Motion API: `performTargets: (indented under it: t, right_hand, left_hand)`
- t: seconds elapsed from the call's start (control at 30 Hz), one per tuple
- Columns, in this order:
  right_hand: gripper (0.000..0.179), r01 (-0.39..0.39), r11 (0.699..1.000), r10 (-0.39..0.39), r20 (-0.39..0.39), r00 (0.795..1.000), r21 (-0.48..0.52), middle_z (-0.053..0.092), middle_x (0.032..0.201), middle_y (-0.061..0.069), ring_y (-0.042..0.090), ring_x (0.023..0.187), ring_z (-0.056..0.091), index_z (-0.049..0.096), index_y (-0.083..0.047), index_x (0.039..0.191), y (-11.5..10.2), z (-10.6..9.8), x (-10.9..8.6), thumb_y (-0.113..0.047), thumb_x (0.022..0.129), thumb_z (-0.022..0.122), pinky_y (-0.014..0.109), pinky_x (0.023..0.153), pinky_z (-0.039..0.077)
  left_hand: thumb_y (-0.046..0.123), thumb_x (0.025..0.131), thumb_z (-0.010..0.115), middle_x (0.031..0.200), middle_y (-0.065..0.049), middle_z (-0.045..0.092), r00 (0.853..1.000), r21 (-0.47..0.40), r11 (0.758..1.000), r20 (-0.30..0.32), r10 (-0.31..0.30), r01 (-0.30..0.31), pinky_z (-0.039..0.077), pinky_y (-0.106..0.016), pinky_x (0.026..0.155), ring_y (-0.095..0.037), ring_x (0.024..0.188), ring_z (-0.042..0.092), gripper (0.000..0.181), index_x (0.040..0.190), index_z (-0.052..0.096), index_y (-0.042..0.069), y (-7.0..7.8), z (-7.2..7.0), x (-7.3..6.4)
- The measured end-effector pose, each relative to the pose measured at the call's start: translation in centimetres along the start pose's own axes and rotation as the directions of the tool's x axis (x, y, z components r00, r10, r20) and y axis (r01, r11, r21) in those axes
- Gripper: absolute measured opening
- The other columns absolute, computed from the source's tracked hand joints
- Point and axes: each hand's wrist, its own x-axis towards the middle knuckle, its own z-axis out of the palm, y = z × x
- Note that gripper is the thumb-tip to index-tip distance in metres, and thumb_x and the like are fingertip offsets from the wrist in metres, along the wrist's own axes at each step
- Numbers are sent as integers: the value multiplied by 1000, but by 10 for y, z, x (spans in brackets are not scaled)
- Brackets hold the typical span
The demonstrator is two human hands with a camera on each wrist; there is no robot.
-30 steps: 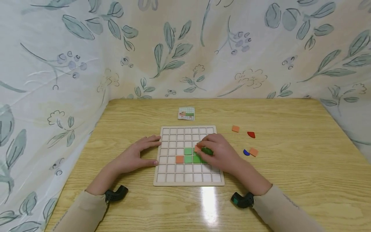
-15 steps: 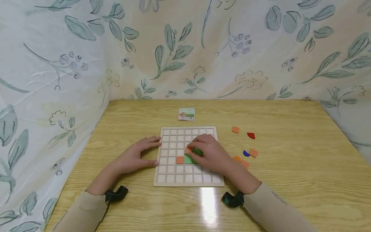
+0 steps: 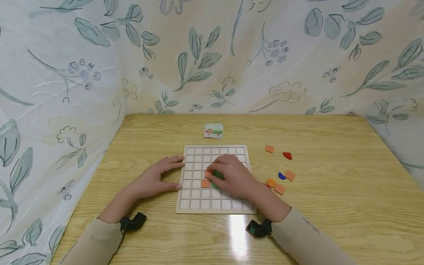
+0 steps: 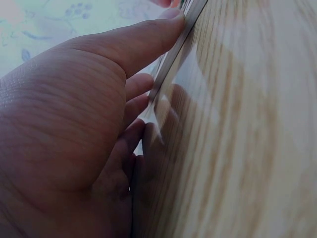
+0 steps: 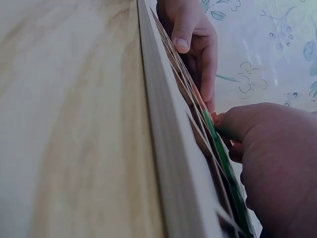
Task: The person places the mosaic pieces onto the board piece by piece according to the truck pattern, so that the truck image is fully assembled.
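A wooden grid board (image 3: pixel 193 208) lies on the table with square cells. My right hand (image 3: pixel 232 176) is over its middle and pinches an orange square tile (image 3: pixel 207 173) between thumb and fingers. Right below that tile, another orange tile (image 3: pixel 205 183) sits in a cell. Green tiles (image 3: pixel 215 183) beside it are partly hidden under the right hand; in the right wrist view a green row (image 5: pixel 229 171) runs along the board. My left hand (image 3: pixel 155 175) rests at the board's left edge, fingers extended, with thumb and fingertips touching the rim.
Behind the board lies a small printed pattern card (image 3: pixel 213 131). To the right are loose orange squares (image 3: pixel 269 148), a red quarter-circle piece (image 3: pixel 287 156), a blue half-circle (image 3: pixel 282 176) and an orange disc (image 3: pixel 271 183). A floral cloth (image 3: pixel 245 66) hangs behind the table.
My right hand has moved left across the board with the orange tile, uncovering loose pieces at the board's right. The left hand has stayed at the left edge.
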Motion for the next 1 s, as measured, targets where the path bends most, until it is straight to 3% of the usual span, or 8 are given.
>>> performTargets:
  t: [0.27,1.0]
  right_hand:
    - [19,-26,1000,26,32,999,-15,75,101,-3,19,98,69,85,-14,109,-5,3,5,-31,102,82,42,95,57]
    - [15,-9,1000,8,12,1000,9,76,101,-5,17,99,70,85,-15,106,-2,6,5,-29,101,83,41,94,58]
  left_hand:
    - [46,93,88,175,6,37,1000,-6,1000,1,3,-3,16,-67,131,-38,165,19,78,161,58,23,1,0,0]
    - [46,93,88,175,7,36,1000,5,1000,-7,6,-6,14,-65,132,-37,165,20,78,161,58,24,0,1,0]
